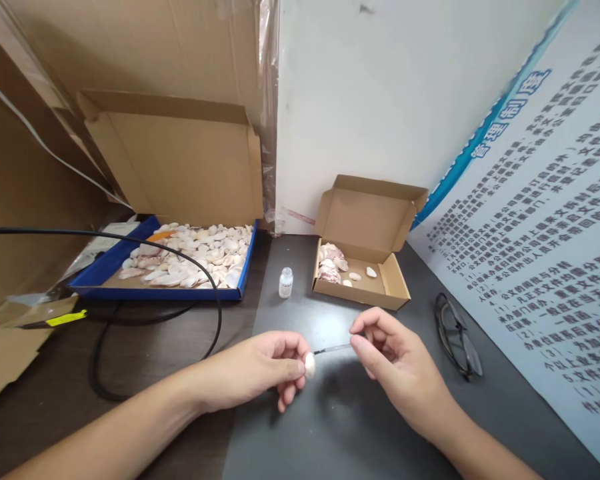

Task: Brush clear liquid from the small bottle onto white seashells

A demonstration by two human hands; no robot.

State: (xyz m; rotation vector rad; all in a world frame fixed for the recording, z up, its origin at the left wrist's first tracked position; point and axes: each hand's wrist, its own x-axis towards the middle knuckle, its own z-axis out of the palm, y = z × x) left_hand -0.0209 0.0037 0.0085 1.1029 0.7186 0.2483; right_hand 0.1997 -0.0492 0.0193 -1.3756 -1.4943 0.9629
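My left hand (260, 370) pinches a small white shell (310, 365) between thumb and fingertips, low over the dark table. My right hand (390, 353) holds a thin dark stick or brush (333, 348) whose tip points left and reaches the shell. Behind the hands stands a small white bottle (285, 282). To its right sits a small open cardboard box (390, 287) with a few shells (330, 263) in it. At the back left lies a blue tray (105, 270) filled with several pale shells (195, 257).
Black-framed glasses (457, 337) lie on the table at the right. A black cable (145, 243) loops across the tray and table at the left. Cardboard sheets stand behind and to the left, and a printed poster (545, 227) leans at the right.
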